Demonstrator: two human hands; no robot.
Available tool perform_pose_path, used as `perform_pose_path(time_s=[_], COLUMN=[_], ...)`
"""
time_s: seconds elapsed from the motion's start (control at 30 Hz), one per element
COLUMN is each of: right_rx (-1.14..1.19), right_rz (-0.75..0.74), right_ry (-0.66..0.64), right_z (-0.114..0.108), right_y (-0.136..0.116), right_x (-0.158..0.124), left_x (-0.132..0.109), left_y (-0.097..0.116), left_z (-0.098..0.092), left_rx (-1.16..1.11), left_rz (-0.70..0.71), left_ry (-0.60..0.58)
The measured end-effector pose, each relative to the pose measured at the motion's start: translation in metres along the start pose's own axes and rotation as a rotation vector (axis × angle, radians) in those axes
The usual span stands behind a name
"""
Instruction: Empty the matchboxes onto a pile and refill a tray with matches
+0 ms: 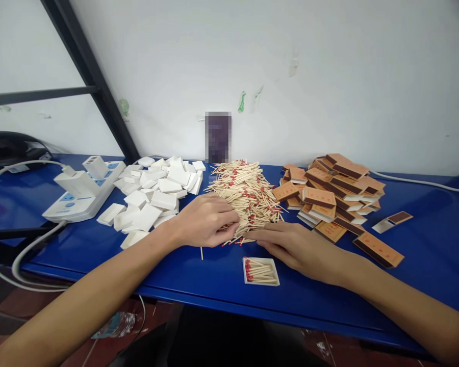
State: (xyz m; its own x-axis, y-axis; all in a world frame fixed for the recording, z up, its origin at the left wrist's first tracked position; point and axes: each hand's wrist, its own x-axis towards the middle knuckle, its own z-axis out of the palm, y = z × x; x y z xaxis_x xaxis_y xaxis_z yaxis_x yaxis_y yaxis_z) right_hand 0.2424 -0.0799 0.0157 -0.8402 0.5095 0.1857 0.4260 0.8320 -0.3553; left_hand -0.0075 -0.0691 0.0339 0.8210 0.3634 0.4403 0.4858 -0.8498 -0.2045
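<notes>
A large heap of red-tipped matches (248,191) lies in the middle of the blue table. My left hand (208,220) is at the heap's near left side with its fingers curled in; what they hold, if anything, is hidden. From the right, my right hand (290,245) reaches to the heap's near edge. Its fingers are stretched out and touch the matches. Just in front of it sits a white matchbox tray (277,279) partly filled with matches, heads to the left. One loose match (201,253) lies below my left hand.
White empty trays (145,216) are piled on the left, beside a power strip (80,201) with chargers and cables. Orange matchboxes (331,191) are heaped on the right, with a half-open one (392,221) farther right. A blurred dark rectangle (218,137) stands by the wall.
</notes>
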Motion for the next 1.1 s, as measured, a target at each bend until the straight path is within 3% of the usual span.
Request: perform_pose_path(time_s=[0.37,0.7,1.1], right_rx=[-0.142,-0.085,-0.124], right_rz=[-0.046,0.025,0.034], right_ry=[0.061,0.076,0.094], right_z=[0.014,0.016,0.010], right_y=[0.005,0.006,0.004], right_x=[0.005,0.003,-0.003], left_x=[0.001,-0.002,0.003], left_y=[0.004,0.005,0.021], left_z=[0.000,0.001,-0.002], left_rx=[-0.003,-0.103,-0.040], left_rz=[-0.001,0.016,0.159], left_ry=[-0.019,-0.053,-0.141])
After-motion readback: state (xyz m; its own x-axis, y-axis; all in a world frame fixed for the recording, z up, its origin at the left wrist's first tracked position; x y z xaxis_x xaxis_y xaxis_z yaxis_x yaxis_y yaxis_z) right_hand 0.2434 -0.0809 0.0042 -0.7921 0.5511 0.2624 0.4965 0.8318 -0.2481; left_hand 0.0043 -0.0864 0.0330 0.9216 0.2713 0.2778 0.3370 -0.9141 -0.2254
